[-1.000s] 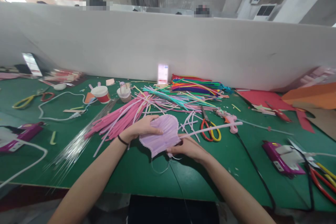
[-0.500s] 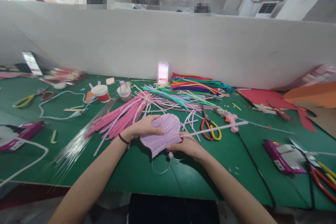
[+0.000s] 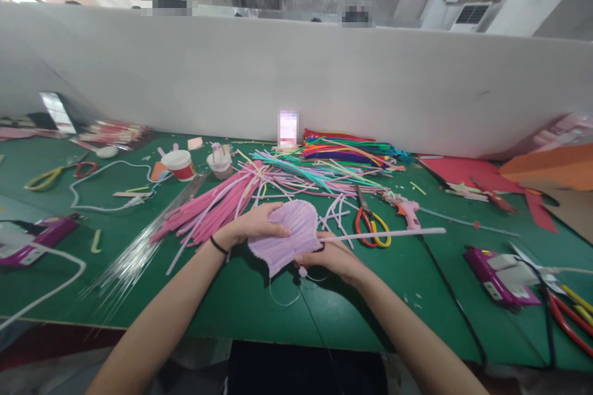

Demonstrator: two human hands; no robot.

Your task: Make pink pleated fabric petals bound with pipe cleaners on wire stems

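Observation:
A lilac fan-shaped piece of pipe cleaners (image 3: 296,231) with a scalloped edge is held up over the table. My left hand (image 3: 257,222) is closed on its left side, thumb lying across the front. At the lower right edge, my right hand (image 3: 331,256) is closed with the thumb at the piece and the other fingers partly hidden behind. A single lilac pipe cleaner (image 3: 393,234) sticks out to the right from between the right fingers. Below the piece hang a thin clear loop (image 3: 283,304) and a small pale bead-like blob (image 3: 302,272).
Pink pipe cleaners (image 3: 217,203) lie left of centre, multicoloured ones (image 3: 347,151) behind. Red-and-yellow-handled scissors (image 3: 370,228) and a pink glue gun (image 3: 408,210) lie to the right. Power strips (image 3: 498,278), a paper cup (image 3: 180,165) and clear thin rods (image 3: 134,253) are also on the green table.
The single pipe cleaner has swung slightly lower, and its free end reaches a little farther right. Both hands stay almost in place on the lilac piece.

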